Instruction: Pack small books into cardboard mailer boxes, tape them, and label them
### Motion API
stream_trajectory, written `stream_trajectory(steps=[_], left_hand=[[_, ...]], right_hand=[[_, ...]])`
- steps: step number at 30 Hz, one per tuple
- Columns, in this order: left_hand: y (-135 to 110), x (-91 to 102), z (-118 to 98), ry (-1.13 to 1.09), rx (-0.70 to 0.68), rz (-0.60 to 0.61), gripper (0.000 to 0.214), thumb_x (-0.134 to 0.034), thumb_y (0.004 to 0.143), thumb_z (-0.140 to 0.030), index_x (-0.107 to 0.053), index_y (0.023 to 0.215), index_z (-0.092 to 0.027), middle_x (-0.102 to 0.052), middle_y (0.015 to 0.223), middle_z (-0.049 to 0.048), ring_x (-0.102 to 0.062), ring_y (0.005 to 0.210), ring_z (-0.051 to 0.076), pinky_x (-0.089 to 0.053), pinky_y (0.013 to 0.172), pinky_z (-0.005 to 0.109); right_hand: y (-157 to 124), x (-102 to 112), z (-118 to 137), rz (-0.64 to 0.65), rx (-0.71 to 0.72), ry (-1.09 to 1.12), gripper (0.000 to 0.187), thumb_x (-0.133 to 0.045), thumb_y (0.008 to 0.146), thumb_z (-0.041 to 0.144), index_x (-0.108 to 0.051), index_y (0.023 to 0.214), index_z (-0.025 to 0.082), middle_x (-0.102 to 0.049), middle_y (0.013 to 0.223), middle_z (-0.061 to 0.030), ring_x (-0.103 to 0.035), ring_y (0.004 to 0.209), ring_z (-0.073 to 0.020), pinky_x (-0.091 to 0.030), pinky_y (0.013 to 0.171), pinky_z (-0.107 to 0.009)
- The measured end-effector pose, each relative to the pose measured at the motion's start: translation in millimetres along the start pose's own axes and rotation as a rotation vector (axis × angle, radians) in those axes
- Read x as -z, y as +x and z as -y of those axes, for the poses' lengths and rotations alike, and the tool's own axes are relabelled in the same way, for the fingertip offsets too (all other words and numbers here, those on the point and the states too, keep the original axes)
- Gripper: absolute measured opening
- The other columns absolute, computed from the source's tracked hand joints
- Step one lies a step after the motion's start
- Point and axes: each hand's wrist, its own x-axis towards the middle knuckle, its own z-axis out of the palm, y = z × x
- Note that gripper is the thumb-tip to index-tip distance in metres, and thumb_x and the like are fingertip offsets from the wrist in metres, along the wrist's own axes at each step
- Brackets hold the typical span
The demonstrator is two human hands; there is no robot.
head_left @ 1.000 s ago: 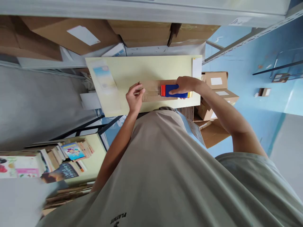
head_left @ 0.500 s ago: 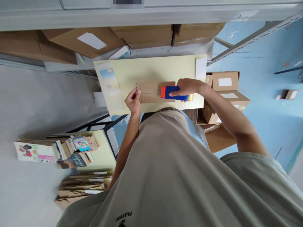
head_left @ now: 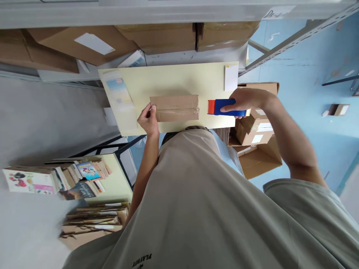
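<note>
A small closed cardboard box (head_left: pixel 177 108) lies lengthwise on the pale yellow tabletop (head_left: pixel 168 80), with shiny clear tape along its seam and at its right end. My left hand (head_left: pixel 149 118) grips the box's left end, thumb on the near face and fingers curled. Off to the right, apart from the box, my right hand (head_left: pixel 248 102) is wrapped around a blue tape dispenser (head_left: pixel 223 107) with a red front end. The dispenser's red end points toward the box. My palm covers much of its rear part.
A white stack of labels or paper (head_left: pixel 230 78) lies at the table's right corner, a clear plastic sheet (head_left: pixel 119 95) at its left. Cartons (head_left: pixel 165 39) fill the shelf behind. More boxes (head_left: pixel 256 127) stand at right. Books (head_left: pixel 56 179) sit on another table at lower left.
My right hand has drawn the tape dispenser rightward off the box, uncovering its taped right end. My left hand keeps its hold on the left end. The whole view has shifted slightly.
</note>
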Motion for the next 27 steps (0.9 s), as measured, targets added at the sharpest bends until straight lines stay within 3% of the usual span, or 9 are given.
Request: stream_trajectory(steps=[3,11,16,19,22,24,27], left_hand=[[-1.7,-0.4,-2.7,-0.001,-0.004,-0.011,0.036,-0.086,0.101,-0.049,-0.090,0.123,-0.020,-0.089,0.130,0.0126,-0.083,0.133,0.030,-0.065,0.123,0.044],[-4.2,0.2,-5.0,0.059,-0.033,-0.030,0.039,-0.085,0.101,-0.053,-0.090,0.122,-0.020,-0.089,0.124,0.0122,-0.084,0.127,0.029,-0.067,0.117,0.041],[-5.8,0.1,-1.9,0.054,-0.036,-0.019,0.044,-0.081,0.102,-0.059,-0.088,0.122,-0.020,-0.088,0.125,0.0136,-0.084,0.124,0.029,-0.065,0.114,0.040],[-10.2,6.4,-7.5,0.081,-0.085,0.001,0.047,-0.078,0.103,-0.062,-0.084,0.127,-0.022,-0.086,0.132,0.0163,-0.082,0.124,0.030,-0.064,0.113,0.044],[-15.8,10.5,-33.4,0.171,-0.280,-0.049,0.047,-0.080,0.103,-0.062,-0.080,0.135,-0.028,-0.083,0.141,0.0176,-0.078,0.133,0.033,-0.061,0.118,0.052],[-20.2,5.4,-65.0,0.195,-0.464,-0.050,0.043,-0.075,0.107,-0.060,-0.080,0.137,-0.030,-0.082,0.142,0.0178,-0.075,0.137,0.035,-0.059,0.121,0.056],[-27.3,-18.2,-128.2,0.175,-0.745,0.115,0.038,-0.065,0.115,-0.053,-0.079,0.144,-0.032,-0.083,0.142,0.0155,-0.076,0.137,0.034,-0.059,0.123,0.056]], right_hand=[[16.5,-12.8,11.4,0.045,-0.036,-0.027,0.078,-0.077,0.092,0.091,-0.086,0.108,0.015,-0.079,0.083,-0.0155,-0.076,0.087,-0.0338,-0.055,0.077,-0.044],[41.7,-44.0,55.3,-0.108,-0.069,-0.115,0.077,-0.080,0.095,0.080,-0.082,0.131,0.013,-0.082,0.100,-0.0210,-0.079,0.108,-0.0411,-0.055,0.085,-0.042],[40.2,-69.7,78.4,-0.253,-0.115,-0.095,0.052,-0.066,0.110,0.061,-0.084,0.131,0.016,-0.085,0.104,-0.0218,-0.077,0.110,-0.0407,-0.051,0.086,-0.047],[31.5,-80.4,80.8,-0.282,-0.183,-0.103,0.046,-0.058,0.116,0.048,-0.081,0.136,0.013,-0.086,0.116,-0.0261,-0.080,0.110,-0.0393,-0.051,0.082,-0.044],[13.8,-75.4,76.6,-0.352,-0.216,-0.090,0.047,-0.054,0.118,0.044,-0.077,0.137,0.007,-0.084,0.126,-0.0319,-0.081,0.116,-0.0411,-0.053,0.083,-0.043],[-2.1,-61.2,77.0,-0.453,-0.216,-0.048,0.051,-0.052,0.119,0.048,-0.074,0.137,0.006,-0.083,0.124,-0.0331,-0.082,0.115,-0.0420,-0.054,0.084,-0.043],[-27.4,-24.8,91.0,-0.676,-0.228,0.008,0.055,-0.046,0.120,0.055,-0.069,0.139,0.008,-0.082,0.120,-0.0324,-0.082,0.107,-0.0424,-0.054,0.081,-0.043]])
